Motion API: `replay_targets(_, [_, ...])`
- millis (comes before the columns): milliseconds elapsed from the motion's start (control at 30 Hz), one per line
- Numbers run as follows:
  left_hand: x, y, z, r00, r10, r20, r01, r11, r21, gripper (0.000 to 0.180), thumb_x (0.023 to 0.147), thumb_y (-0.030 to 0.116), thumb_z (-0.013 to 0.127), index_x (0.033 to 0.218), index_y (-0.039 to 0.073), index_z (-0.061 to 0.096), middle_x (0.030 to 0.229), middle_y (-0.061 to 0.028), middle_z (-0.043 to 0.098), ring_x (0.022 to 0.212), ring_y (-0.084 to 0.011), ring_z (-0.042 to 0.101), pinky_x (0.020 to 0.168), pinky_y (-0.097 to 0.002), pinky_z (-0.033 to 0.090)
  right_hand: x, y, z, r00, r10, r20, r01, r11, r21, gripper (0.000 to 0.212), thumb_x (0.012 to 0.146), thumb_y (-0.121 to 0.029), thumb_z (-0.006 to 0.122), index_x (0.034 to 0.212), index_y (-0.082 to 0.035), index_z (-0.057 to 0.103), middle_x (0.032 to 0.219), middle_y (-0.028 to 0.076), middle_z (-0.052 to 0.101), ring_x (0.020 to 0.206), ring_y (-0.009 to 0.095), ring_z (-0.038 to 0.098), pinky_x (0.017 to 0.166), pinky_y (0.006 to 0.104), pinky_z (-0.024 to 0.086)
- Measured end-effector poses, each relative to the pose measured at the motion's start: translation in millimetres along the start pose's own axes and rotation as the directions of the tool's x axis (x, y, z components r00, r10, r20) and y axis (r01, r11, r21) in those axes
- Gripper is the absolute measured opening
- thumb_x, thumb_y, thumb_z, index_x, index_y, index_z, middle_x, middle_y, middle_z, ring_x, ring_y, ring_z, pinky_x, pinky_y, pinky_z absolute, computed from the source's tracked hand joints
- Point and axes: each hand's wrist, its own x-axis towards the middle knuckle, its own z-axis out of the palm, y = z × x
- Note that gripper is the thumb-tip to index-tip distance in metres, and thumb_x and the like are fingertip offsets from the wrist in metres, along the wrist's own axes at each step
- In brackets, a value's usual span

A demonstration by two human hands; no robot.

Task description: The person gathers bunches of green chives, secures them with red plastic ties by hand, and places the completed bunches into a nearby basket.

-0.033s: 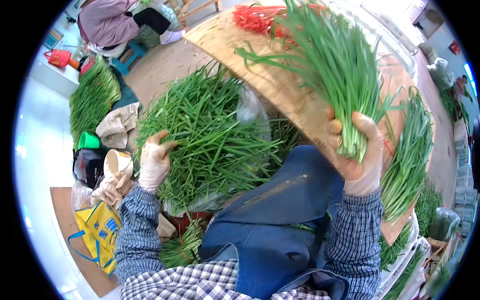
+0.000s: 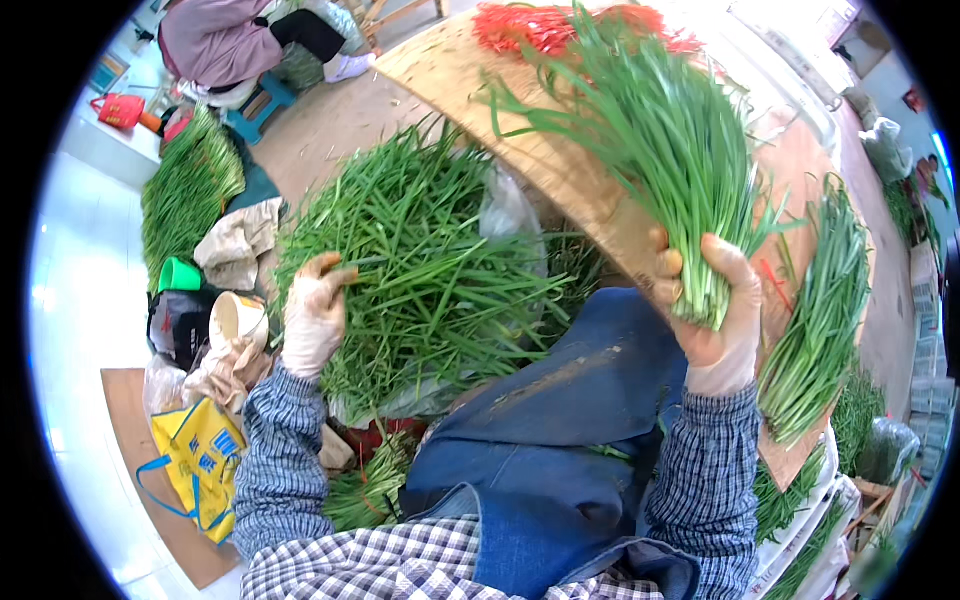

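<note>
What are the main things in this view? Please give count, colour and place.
Held leaf bunch: one, green, upper right
Loose leaf pile: one, green, centre left
Lying leaf bunch: one, green, right
Board: one, light brown, upper centre
Strips: one heap, red, board's far end
Far leaf pile: one, green, upper left
Person: one, purple top, seated, upper left
Stool: one, blue, by the person
Small bag: one, red, upper left
Cup: one, green, left
Bucket: one, cream, left
Shopping bag: one, yellow and blue, lower left
Cloths: two, pale, left
Left hand: one, whitish glove, at loose leaf pile's edge
Right hand: one, whitish glove, around the held leaf bunch
</note>
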Motion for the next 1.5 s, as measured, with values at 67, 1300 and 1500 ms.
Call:
replay_targets(67, [5, 17, 2, 0.996, -0.079, -0.039, 0.075, 0.993, -0.09, 0.022, 0.073, -0.002, 0.057, 0.093, 0.005, 0.062, 0.095, -0.0133, 0.056, 0.092, -0.0298, 0.054, 0.08, -0.0355, 0.044, -8, 15, -12, 0.995, 0.006, -0.095, -0.006, 1.0, 0.008, 0.032, 0.078, -0.007, 0.056, 0.106, 0.008, 0.053, 0.091, 0.022, 0.062, 0.067, 0.025, 0.063, 0.052, 0.0331, 0.054])
replay_targets(1300, [59, 223, 22, 0.515, 0.22, 0.829, 0.843, 0.048, -0.536, 0.047, 0.07, 0.011, 0.073, 0.111, -0.001, 0.053, 0.101, -0.0094, 0.061, 0.087, -0.0183, 0.059, 0.08, -0.0312, 0.049, -93, 139, -25, 0.987, 0.079, -0.137, -0.077, 0.997, 0.021, 0.047, 0.07, -0.008, 0.069, 0.111, 0.002, 0.05, 0.094, 0.015, 0.06, 0.081, 0.026, 0.063, 0.073, 0.0355, 0.053])
replay_targets(1500, [48, 231, 22, 0.653, 0.114, 0.749, 0.749, 0.047, -0.66, 0.048, 0.069, 0.015, 0.075, 0.109, -0.001, 0.053, 0.098, -0.0087, 0.062, 0.086, -0.0183, 0.06, 0.08, -0.0304, 0.048, -96, 134, -11, 0.968, 0.097, -0.232, -0.098, 0.995, 0.008, 0.04, 0.069, -0.001, 0.068, 0.106, 0.004, 0.052, 0.091, 0.014, 0.061, 0.077, 0.026, 0.063, 0.067, 0.0358, 0.055])
